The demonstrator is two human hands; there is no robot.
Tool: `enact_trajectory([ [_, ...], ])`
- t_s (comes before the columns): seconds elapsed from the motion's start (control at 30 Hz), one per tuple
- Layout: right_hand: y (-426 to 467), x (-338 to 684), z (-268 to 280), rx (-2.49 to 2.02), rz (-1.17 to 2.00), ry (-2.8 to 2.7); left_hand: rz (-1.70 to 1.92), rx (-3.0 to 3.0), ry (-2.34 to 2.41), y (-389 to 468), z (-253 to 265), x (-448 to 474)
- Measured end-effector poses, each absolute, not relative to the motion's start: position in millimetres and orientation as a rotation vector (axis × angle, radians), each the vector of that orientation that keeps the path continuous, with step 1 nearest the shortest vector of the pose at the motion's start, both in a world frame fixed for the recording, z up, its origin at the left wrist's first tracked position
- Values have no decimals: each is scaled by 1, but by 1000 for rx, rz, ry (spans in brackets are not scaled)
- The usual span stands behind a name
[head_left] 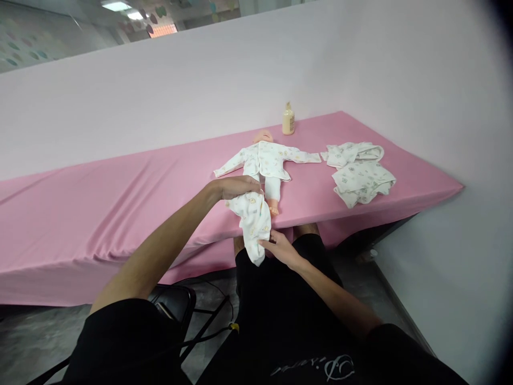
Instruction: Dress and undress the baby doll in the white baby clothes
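A baby doll (263, 136) lies on its back on the pink-covered table, dressed in a white printed jacket (270, 160) with the sleeves spread wide. One bare foot (273, 207) of the doll points toward me. White printed baby pants (255, 222) hang over the table's front edge, by the doll's legs. My left hand (238, 187) grips their upper end, close to the doll's other leg, which it partly hides. Lower down, my right hand (281, 248) pinches the cloth between thumb and fingers. Whether the doll's hidden foot is inside the pants, I cannot tell.
Folded white printed baby clothes (363, 174) lie to the right on the pink tablecloth (160, 182). A pump bottle (288, 120) stands behind the doll's head near the wall. White walls border the back and right. A black chair (176, 307) is below left, with a cable nearby.
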State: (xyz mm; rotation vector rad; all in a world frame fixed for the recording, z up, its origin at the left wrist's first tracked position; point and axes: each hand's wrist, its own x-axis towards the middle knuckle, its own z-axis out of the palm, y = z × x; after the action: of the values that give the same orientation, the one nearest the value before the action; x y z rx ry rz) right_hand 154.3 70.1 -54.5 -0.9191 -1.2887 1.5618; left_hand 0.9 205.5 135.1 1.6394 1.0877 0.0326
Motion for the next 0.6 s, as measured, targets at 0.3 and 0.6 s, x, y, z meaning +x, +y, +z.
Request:
enact_trajectory([
  [0.3, 79, 195, -17, -985, 1505, -1056, 273, 1217, 992, 207, 102, -7],
  [0.6, 117, 219, 26, -1159, 879, -1492, 259, 1058, 939, 208, 95, -19],
])
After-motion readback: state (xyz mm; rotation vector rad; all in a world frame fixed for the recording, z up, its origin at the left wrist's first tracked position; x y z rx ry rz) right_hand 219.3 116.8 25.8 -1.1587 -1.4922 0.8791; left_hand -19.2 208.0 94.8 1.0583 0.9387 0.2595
